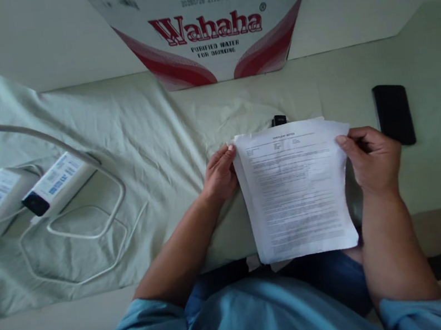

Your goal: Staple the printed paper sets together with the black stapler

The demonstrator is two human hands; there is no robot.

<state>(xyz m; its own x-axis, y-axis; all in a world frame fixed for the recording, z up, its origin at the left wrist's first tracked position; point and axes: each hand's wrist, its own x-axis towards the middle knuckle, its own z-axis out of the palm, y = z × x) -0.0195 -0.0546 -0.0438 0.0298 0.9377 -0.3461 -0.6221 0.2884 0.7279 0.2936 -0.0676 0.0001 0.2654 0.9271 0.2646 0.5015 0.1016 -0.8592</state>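
Several printed paper sheets (pixel 296 191) are held up in front of me, their edges slightly out of line and the lower part hanging over my lap. My left hand (pixel 222 173) pinches the upper left corner between thumb and fingers. At the upper right corner, my right hand (pixel 373 156) grips the sheets with its thumb on the front and the fingers curled behind. A small black object (pixel 279 119) shows just past the top edge of the paper; the rest of it is hidden.
A Wahaha water carton (pixel 215 30) stands at the back. To the right lies a black phone (pixel 393 114). On the left, two white boxy devices (pixel 60 180) with labels and black ends rest on the wrinkled pale green cloth (pixel 149 143), among looped white cables (pixel 117 182).
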